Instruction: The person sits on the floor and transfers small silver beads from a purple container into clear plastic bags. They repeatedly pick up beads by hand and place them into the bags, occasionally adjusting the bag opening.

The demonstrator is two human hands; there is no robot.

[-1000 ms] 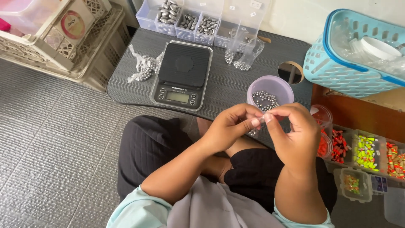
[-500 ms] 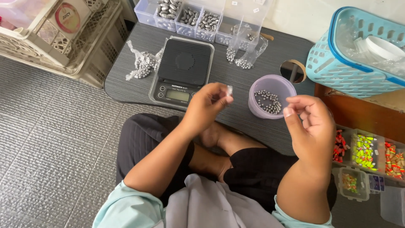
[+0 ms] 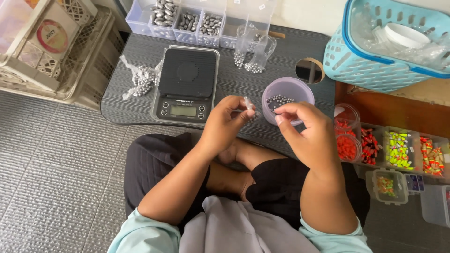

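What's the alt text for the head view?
A seated person's left hand pinches a small clear bag of grey beads while the right hand reaches at a purple cup of beads. A digital scale sits on the low grey table ahead.

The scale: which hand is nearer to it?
Left. The left hand is just right of the scale, near its front right corner, holding a small clear bag. The right hand is farther right, at the purple cup.
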